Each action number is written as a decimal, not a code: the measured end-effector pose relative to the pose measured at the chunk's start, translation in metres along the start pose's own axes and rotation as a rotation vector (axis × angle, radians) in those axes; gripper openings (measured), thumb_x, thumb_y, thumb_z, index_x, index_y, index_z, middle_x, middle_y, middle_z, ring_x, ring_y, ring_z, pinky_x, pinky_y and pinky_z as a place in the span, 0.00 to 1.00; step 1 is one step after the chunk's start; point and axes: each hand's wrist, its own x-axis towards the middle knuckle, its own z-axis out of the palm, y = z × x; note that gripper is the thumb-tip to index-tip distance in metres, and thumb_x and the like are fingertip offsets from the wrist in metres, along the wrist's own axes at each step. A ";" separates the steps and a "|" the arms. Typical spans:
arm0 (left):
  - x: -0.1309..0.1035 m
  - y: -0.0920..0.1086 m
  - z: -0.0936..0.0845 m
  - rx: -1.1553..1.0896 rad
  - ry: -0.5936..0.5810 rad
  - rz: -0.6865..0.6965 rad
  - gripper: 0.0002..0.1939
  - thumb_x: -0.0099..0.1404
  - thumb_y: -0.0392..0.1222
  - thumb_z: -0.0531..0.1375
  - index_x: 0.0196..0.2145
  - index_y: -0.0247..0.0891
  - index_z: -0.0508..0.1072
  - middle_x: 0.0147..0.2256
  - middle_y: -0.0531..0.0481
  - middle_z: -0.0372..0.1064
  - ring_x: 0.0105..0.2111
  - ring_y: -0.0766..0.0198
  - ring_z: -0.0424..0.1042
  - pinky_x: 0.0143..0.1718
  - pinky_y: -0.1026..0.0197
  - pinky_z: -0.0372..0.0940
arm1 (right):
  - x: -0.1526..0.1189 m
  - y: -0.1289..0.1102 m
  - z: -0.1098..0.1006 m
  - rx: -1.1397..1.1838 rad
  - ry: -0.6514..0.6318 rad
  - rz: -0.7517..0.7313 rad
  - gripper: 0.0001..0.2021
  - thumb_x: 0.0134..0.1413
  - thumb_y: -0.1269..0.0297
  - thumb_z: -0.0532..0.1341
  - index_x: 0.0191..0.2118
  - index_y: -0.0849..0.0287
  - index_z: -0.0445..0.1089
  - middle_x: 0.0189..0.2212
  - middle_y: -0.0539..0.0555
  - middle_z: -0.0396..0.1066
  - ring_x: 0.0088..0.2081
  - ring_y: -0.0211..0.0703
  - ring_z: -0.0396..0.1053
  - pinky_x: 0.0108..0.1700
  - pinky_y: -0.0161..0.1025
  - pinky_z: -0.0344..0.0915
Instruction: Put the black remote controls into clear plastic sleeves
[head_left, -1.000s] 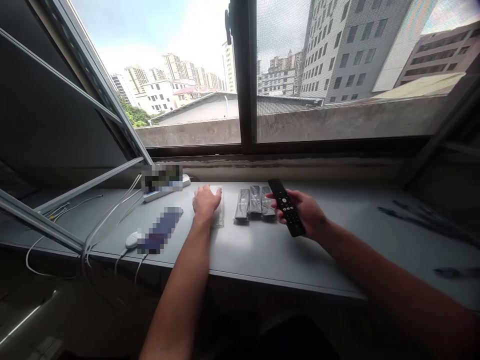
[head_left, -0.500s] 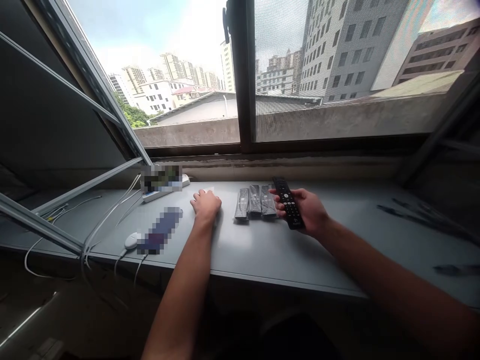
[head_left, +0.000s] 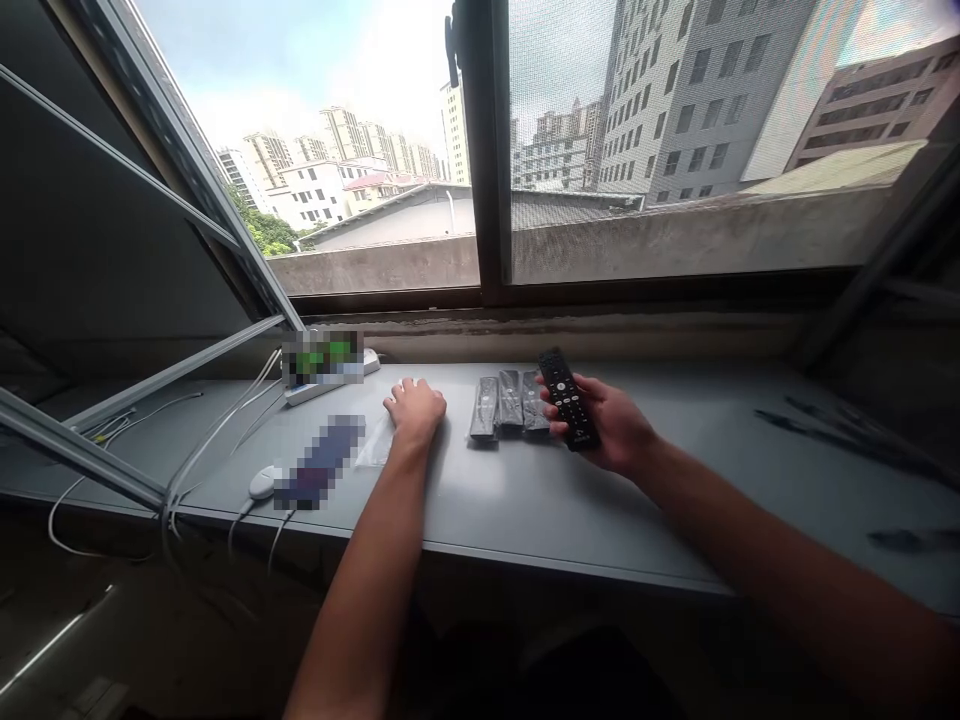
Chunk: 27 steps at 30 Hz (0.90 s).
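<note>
In the head view my right hand (head_left: 611,425) is wrapped round a black remote control (head_left: 568,400), its buttons facing up, above the table. Just left of it lie several more remotes in clear plastic sleeves, among them a left one (head_left: 484,408) and a middle one (head_left: 510,400); the rightmost is partly hidden by the held remote and fingers. My left hand (head_left: 416,408) rests palm down with fingers apart on the table. A clear plastic bag (head_left: 375,445) shows beside and partly under that hand and wrist.
A blurred-out phone-like object (head_left: 319,465) and a white round device (head_left: 262,483) lie at the left. Behind them stands a white power strip (head_left: 330,380) with cables. A metal frame (head_left: 217,220) leans at the left. Dark cables (head_left: 840,430) lie on the table's right side (head_left: 697,480).
The clear bag now lies left of my left wrist, where before a bit showed beyond and right of the hand. My right hand has shifted the remote slightly left and up.
</note>
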 end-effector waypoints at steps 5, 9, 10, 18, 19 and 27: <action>0.005 0.001 0.011 -0.070 -0.115 0.025 0.30 0.79 0.54 0.45 0.65 0.37 0.73 0.75 0.30 0.58 0.78 0.35 0.49 0.75 0.26 0.42 | 0.000 0.000 -0.002 -0.018 -0.021 0.010 0.16 0.74 0.61 0.56 0.60 0.60 0.72 0.39 0.59 0.74 0.28 0.42 0.67 0.18 0.33 0.66; 0.007 0.006 0.017 -0.103 -0.146 -0.022 0.35 0.78 0.61 0.43 0.68 0.38 0.71 0.79 0.31 0.47 0.79 0.31 0.42 0.75 0.23 0.38 | -0.001 -0.001 -0.005 0.014 -0.103 0.065 0.19 0.74 0.64 0.52 0.62 0.66 0.71 0.36 0.58 0.72 0.25 0.39 0.65 0.17 0.32 0.66; 0.007 0.008 0.018 -0.110 -0.145 -0.034 0.36 0.78 0.62 0.43 0.69 0.37 0.70 0.79 0.31 0.46 0.79 0.30 0.41 0.75 0.23 0.37 | -0.001 -0.001 -0.005 0.026 -0.110 0.074 0.20 0.74 0.64 0.52 0.62 0.66 0.71 0.35 0.58 0.72 0.25 0.39 0.65 0.17 0.32 0.66; 0.004 0.016 0.019 -0.254 0.033 0.001 0.35 0.77 0.62 0.48 0.70 0.37 0.69 0.79 0.31 0.47 0.80 0.27 0.36 0.75 0.23 0.37 | -0.002 0.001 0.003 0.015 0.091 0.037 0.13 0.76 0.65 0.58 0.59 0.64 0.70 0.35 0.58 0.77 0.33 0.46 0.78 0.29 0.38 0.81; 0.004 0.016 0.019 -0.284 0.064 0.036 0.34 0.78 0.61 0.48 0.70 0.37 0.69 0.79 0.32 0.48 0.80 0.29 0.36 0.76 0.24 0.37 | -0.002 0.001 0.004 0.008 0.110 0.026 0.13 0.77 0.66 0.56 0.60 0.63 0.70 0.39 0.61 0.79 0.36 0.48 0.80 0.32 0.41 0.83; 0.009 0.020 0.023 -0.410 0.208 0.315 0.26 0.79 0.52 0.52 0.64 0.37 0.75 0.72 0.38 0.63 0.77 0.43 0.52 0.77 0.39 0.51 | 0.001 0.001 -0.003 0.085 -0.053 0.074 0.18 0.80 0.60 0.50 0.62 0.64 0.68 0.38 0.60 0.76 0.26 0.41 0.70 0.18 0.32 0.70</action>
